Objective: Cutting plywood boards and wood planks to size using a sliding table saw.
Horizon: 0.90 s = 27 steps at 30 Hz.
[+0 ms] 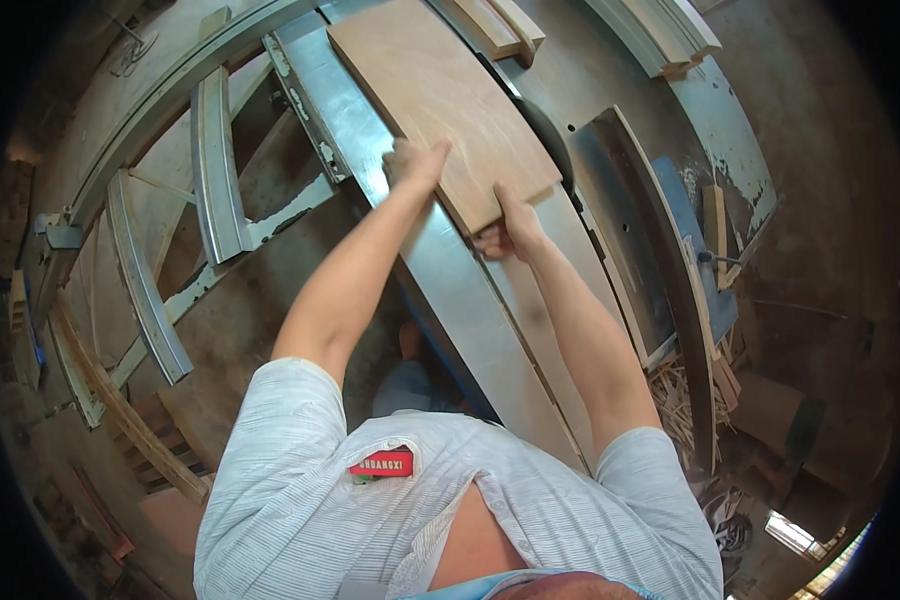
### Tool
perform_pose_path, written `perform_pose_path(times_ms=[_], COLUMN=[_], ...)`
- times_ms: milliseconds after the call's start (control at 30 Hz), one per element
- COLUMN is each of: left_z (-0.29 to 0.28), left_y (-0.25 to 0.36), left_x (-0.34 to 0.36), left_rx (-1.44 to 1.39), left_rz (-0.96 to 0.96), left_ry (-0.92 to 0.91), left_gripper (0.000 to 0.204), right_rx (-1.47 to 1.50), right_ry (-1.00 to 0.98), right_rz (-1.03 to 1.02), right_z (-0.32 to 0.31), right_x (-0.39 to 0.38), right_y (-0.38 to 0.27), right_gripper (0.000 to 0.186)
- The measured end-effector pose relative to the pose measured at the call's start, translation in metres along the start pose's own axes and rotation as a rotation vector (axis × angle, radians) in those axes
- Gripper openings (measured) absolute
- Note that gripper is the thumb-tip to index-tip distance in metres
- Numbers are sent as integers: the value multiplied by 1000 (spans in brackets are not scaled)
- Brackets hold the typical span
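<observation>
A flat, light-brown wooden board [440, 90] lies lengthwise on the metal saw table [450, 280]. My left hand [416, 166] grips its left edge, thumb on top and fingers curled beside the edge. At the near end, my right hand [512, 226] has its thumb on the top face and its fingers bent under the corner. Close along the board's right edge stands a dark, round saw blade [546, 138], partly hidden by the board.
A long fence [660, 220] runs along the right side of the saw. Wood strips [660, 35] lie at the far right, and thin offcuts [685, 395] are piled lower right. Metal rails [215, 165] and a frame extend to the left.
</observation>
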<state>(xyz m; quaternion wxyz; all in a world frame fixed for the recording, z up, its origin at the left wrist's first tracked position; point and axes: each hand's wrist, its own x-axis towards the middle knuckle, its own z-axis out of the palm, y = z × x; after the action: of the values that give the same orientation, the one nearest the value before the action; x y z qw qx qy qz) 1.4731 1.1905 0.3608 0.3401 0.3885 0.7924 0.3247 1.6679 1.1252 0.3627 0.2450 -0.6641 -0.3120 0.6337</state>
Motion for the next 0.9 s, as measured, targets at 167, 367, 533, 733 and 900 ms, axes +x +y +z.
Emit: perform_pose_path(times_ms=[167,367,533,733,900], left_z=[-1,-68,-119,-132,-129], left_y=[-58,-78,-25,5,13], left_x=[-71,-27,55,80,71], left_rx=[-93,76,490,439,444], left_rz=[209,643,612,467,426], left_ry=[-174,218,97,-619,-578], left_gripper=[73,73,100,80,77], right_rx=[-36,-119,-61,51,164], right_ry=[48,105,242,434,571], right_rz=[46,105,67,-15,-13], right_z=[-35,-77,-99,-92,-79], right_x=[-62,-129,-178,-205,-209], right_y=[60,115,147,171,173], right_gripper=[81,78,62,53,48])
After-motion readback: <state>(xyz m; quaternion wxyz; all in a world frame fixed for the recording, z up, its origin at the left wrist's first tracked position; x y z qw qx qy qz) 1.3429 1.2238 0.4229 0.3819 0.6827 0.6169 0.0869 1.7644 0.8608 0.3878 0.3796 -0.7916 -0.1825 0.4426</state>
